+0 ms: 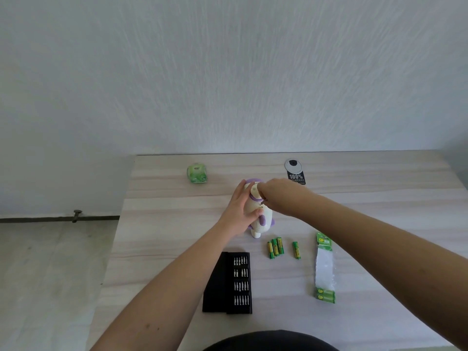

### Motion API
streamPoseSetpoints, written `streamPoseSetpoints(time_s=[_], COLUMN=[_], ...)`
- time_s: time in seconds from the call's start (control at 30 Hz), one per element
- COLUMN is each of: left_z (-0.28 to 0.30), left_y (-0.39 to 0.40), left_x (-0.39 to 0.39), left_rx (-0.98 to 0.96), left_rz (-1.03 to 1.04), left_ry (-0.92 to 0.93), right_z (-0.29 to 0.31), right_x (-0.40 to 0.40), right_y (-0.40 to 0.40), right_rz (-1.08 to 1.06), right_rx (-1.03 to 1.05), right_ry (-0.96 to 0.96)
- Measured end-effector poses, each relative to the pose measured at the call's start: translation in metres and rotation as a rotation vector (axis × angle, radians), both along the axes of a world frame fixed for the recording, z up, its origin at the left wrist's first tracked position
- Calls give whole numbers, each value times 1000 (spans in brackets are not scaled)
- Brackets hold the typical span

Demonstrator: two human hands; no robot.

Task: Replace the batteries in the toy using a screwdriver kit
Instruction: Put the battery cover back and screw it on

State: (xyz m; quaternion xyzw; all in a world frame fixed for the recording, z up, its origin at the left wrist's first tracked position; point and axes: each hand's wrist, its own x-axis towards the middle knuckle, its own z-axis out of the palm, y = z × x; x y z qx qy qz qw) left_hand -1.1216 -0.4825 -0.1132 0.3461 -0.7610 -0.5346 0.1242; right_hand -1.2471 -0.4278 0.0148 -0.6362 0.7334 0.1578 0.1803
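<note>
We see the toy (258, 214), white with purple parts, lying near the middle of the pale wood-grain surface (162, 239), its white foot pointing toward us; our left hand (240, 211) grips it from the left side, the thumb curled over its white body and the fingers wrapped behind. Our right hand (276, 196) reaches in from the right and comes down on top of the toy with its fingers curled; a thin dark tip shows beneath it against the toy, perhaps a screwdriver, though it is too small to be sure, and we cannot tell just what the hand holds. Nearer to us lies the open black kit (228, 283), rows of silver bits (241, 279) standing in its right half; just right of the kit's far end, three green batteries (275, 247) lie bunched together, and a fourth battery (296, 250) lies apart to their right. Further right lies the torn battery pack (325, 268), with green cells left at its near end. At the far edge of the surface sit a small green packet (196, 173) on the left and a dark tag (295, 172) printed "100%" on the right, just behind our right hand.
</note>
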Motion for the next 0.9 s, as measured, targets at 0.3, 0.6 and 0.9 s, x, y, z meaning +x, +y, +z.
streamPoseSetpoints(time_s=[0.3, 0.6, 0.9], left_z=[-5, -3, -4], left_y=[-2, 0, 1], left_x=[1, 3, 3], left_rx=[16, 50, 18], left_rz=[-14, -2, 4], left_ry=[31, 52, 59], right_z=[2, 10, 12], right_x=[8, 16, 13], right_y=[1, -9, -8], right_rz=[-94, -291, -227], right_rx=[4, 80, 98], right_ry=[-36, -74, -71])
